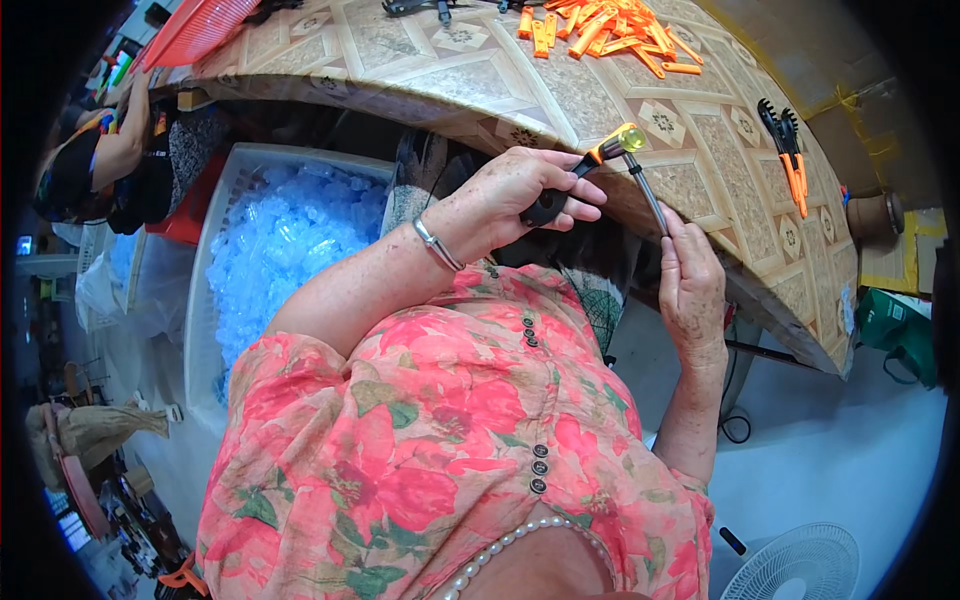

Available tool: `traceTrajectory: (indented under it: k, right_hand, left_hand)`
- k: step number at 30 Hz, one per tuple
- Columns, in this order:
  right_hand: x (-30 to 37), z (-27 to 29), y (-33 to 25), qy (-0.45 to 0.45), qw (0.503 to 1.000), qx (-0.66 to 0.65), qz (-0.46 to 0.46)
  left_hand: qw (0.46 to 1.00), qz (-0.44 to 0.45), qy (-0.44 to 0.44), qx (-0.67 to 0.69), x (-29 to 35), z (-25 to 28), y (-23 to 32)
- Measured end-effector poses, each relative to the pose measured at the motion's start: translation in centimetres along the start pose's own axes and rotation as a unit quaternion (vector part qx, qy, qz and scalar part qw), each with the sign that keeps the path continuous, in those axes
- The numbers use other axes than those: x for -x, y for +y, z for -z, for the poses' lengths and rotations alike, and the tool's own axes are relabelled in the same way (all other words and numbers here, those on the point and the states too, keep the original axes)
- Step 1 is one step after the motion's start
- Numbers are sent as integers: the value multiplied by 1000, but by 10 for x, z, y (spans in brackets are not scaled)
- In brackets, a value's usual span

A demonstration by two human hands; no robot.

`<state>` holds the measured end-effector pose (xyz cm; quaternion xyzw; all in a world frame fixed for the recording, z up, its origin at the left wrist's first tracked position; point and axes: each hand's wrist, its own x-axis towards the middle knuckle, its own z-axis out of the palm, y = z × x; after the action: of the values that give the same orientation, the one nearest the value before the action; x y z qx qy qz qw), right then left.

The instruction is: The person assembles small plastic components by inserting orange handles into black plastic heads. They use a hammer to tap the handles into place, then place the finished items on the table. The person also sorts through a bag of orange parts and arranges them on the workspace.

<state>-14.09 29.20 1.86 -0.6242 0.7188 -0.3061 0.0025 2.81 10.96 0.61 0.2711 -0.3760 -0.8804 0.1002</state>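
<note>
Labels: a green bag [895,322] at the right is bearing pale printing, too small to read.

Hand pose: the left forearm is extending from the near left toward the far right, with a silver-coloured bracelet [437,245] encircling the wrist. The left grip [530,190] is grasping a hand tool [545,207] by its black handle, the fingers pointing right and partly curling. The right forearm is reaching upright from the near right. The right grip [692,280] is pinching the near end of a slender dark metal rod [650,198] between thumb and fingers.

Tool: the hand tool is lying between the two grips, just off the near edge of the patterned counter [480,85]. Its black handle is leading into an orange neck, which is ending at a translucent yellow round head [631,140]. The rod is slanting toward the far left and meeting the yellow head; whether the two are joining cannot be told.

Surroundings: a heap of orange pieces [610,32] is occupying the far side of the counter. Black-and-orange tools [785,150] are lying at its right. A white crate [200,300] is standing to the left, containing clear bluish pieces [290,250].
</note>
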Motion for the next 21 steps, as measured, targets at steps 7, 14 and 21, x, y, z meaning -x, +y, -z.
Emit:
traceTrajectory:
  k: [7, 14, 21]
  right_hand:
    - [-3, -9, -1, -9, 1000, 12, 5]
    - [-7, -3, -5, 48, 998, 25, 36]
    - [-3, -10, 6, 45, 998, 17, 28]
  left_hand:
    - [1000, 1, 0, 6, -2, 2, -2]
    - [1000, 1, 15, 11, 0, 1, -1]
    - [1000, -2, 25, 18, 2, 0, -1]
